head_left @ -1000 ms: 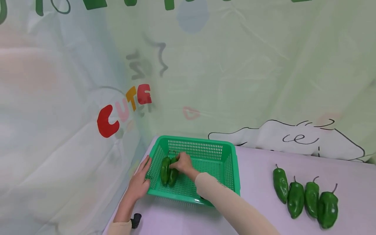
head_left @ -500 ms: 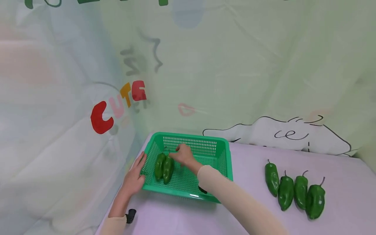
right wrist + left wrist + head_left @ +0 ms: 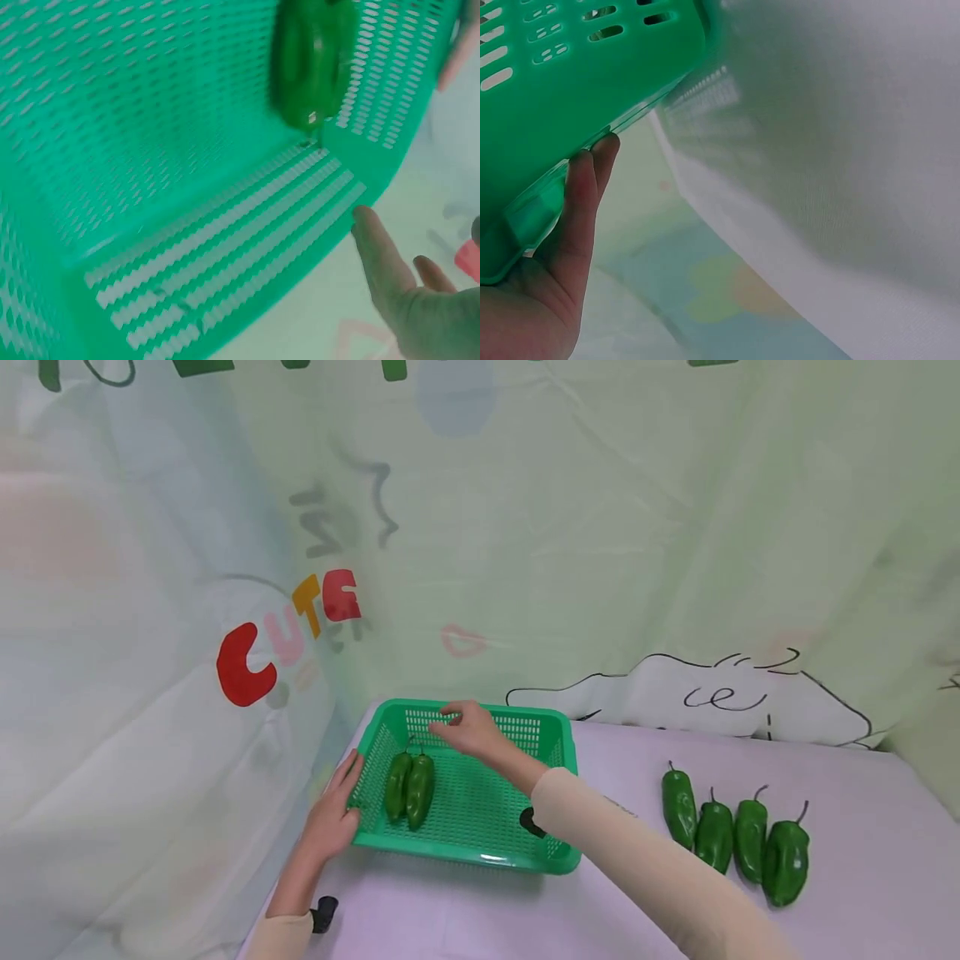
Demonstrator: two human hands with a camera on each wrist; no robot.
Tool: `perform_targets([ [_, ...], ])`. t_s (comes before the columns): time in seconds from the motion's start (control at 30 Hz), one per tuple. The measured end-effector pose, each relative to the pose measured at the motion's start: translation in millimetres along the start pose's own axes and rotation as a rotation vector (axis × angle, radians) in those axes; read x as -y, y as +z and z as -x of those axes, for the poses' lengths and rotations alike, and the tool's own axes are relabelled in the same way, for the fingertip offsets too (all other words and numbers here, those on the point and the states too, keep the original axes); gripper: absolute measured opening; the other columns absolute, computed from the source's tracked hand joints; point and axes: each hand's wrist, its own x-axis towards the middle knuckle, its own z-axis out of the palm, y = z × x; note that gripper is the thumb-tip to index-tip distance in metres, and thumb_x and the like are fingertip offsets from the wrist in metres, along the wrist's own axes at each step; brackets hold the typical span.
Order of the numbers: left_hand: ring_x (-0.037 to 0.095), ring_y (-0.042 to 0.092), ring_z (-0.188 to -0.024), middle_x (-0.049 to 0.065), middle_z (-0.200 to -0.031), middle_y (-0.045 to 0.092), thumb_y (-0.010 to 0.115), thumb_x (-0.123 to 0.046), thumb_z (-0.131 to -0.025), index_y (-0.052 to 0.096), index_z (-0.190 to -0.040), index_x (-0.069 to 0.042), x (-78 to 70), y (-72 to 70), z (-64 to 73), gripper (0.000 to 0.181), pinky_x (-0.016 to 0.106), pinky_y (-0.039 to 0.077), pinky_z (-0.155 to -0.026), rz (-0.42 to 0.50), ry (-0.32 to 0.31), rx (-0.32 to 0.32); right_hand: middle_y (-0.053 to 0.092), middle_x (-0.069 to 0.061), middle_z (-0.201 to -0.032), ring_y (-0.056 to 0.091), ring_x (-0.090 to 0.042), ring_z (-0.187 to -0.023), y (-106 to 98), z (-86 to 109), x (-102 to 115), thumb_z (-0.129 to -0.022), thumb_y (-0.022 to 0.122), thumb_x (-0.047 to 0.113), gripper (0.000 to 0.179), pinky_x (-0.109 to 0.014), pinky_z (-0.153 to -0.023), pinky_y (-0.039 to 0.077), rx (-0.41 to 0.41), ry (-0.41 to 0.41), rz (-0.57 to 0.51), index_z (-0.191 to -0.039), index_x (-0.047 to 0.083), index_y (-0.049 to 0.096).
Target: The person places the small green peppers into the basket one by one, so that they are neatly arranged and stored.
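Two long green peppers, a left one (image 3: 397, 787) and a right one (image 3: 420, 792), lie side by side near the left wall inside a green plastic basket (image 3: 465, 853). My left hand (image 3: 330, 822) rests against the basket's left side, its fingers fairly straight along the rim (image 3: 585, 146). Over the basket's back wall is my right hand (image 3: 472, 731), holding nothing. Its thumb and fingers are apart in the right wrist view, close to the rim. There the peppers (image 3: 313, 67) overlap, stems toward that rim.
Several more green peppers (image 3: 750, 839) lie in a row on the pale tabletop (image 3: 622, 760), right of the basket. Printed cloth (image 3: 570, 568) hangs behind and to the left. Black wrist mounts show by the left cuff (image 3: 324, 914) and right cuff (image 3: 532, 821).
My right hand has let go of the right-hand pepper and moved up and back, over the basket's back wall. The left hand stays at the rim. The head view has shifted slightly.
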Motion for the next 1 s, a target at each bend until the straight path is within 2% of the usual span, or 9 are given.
perform_targets([
  [0.07,0.043,0.026,-0.143,0.020,-0.160,0.024,0.042,0.010,-0.076,0.028,-0.153,0.003,1.8,-1.1,1.8,0.079,0.052,0.042,-0.088,-0.006,0.003,-0.004,0.056,-0.024,-0.134,0.058,-0.036,-0.118,-6.1,6.0,-2.3,-0.098,0.058,0.021,0.047,-0.046,-0.087,0.051,0.002,-0.022,0.005,-0.138,-0.002,0.054],
  [0.17,0.042,0.027,-0.143,0.020,-0.160,0.024,0.042,0.010,-0.074,0.029,-0.153,0.004,3.8,-2.2,3.4,0.080,0.058,0.039,-0.096,-0.010,0.002,0.001,0.055,-0.023,-0.135,0.055,-0.036,-0.122,-17.1,15.3,-9.7,-0.098,0.057,0.020,0.046,-0.047,-0.089,0.050,0.002,-0.042,0.018,-0.139,0.000,0.053],
  [0.23,0.041,0.026,-0.144,0.020,-0.160,0.023,0.042,0.009,-0.076,0.028,-0.153,0.004,4.1,-2.6,2.4,0.079,0.061,0.033,-0.102,-0.009,0.005,0.011,0.056,-0.023,-0.135,0.055,-0.037,-0.123,-28.0,21.4,-15.1,-0.098,0.058,0.019,0.045,-0.047,-0.090,0.050,-0.006,-0.066,0.039,-0.139,-0.001,0.053],
  [0.43,0.041,0.028,-0.143,0.019,-0.160,0.024,0.040,0.009,-0.076,0.029,-0.153,0.002,1.3,-7.5,-8.0,0.079,0.052,0.043,-0.084,-0.023,0.030,-0.003,0.058,-0.026,-0.132,0.060,-0.041,-0.116,-69.0,34.5,-34.1,-0.096,0.058,0.016,0.044,-0.048,-0.091,0.050,-0.058,-0.139,0.146,-0.134,-0.006,0.056],
  [0.53,0.042,0.028,-0.143,0.020,-0.159,0.024,0.041,0.009,-0.075,0.029,-0.153,0.003,-0.3,-11.6,-10.2,0.079,0.052,0.043,-0.084,-0.027,0.024,-0.001,0.059,-0.026,-0.130,0.061,-0.041,-0.115,-85.5,40.3,-41.8,-0.096,0.059,0.017,0.044,-0.049,-0.092,0.050,-0.067,-0.135,0.162,-0.134,-0.006,0.056],
  [0.63,0.043,0.026,-0.143,0.021,-0.159,0.023,0.040,0.010,-0.076,0.027,-0.153,0.004,-1.2,-13.7,-10.4,0.079,0.057,0.041,-0.092,-0.017,0.020,0.006,0.060,-0.026,-0.129,0.061,-0.042,-0.115,-98.0,44.8,-47.8,-0.096,0.059,0.019,0.045,-0.051,-0.091,0.050,-0.078,-0.123,0.166,-0.134,-0.005,0.056],
  [0.7,0.043,0.024,-0.143,0.022,-0.159,0.022,0.040,0.010,-0.076,0.027,-0.153,0.005,-2.1,-13.8,-10.0,0.079,0.063,0.035,-0.099,-0.002,0.023,0.008,0.060,-0.026,-0.129,0.060,-0.042,-0.115,-104.5,48.0,-50.9,-0.097,0.059,0.019,0.045,-0.051,-0.091,0.050,-0.090,-0.109,0.164,-0.135,-0.004,0.056],
  [0.83,0.044,0.023,-0.144,0.022,-0.160,0.021,0.040,0.010,-0.075,0.026,-0.153,0.005,-2.9,-11.3,-6.9,0.079,0.065,0.032,-0.101,0.034,0.020,0.015,0.060,-0.027,-0.129,0.060,-0.042,-0.114,-115.3,57.3,-57.4,-0.097,0.059,0.020,0.046,-0.050,-0.090,0.051,-0.102,-0.093,0.160,-0.135,-0.005,0.055],
  [1.0,0.045,0.025,-0.143,0.022,-0.160,0.022,0.041,0.011,-0.074,0.027,-0.152,0.006,-2.4,-2.7,-0.8,0.079,0.061,0.036,-0.096,0.025,0.020,0.003,0.056,-0.028,-0.133,0.061,-0.044,-0.113,-129.3,74.0,-71.1,-0.097,0.059,0.021,0.047,-0.050,-0.088,0.052,-0.112,-0.068,0.177,-0.136,-0.005,0.054],
])
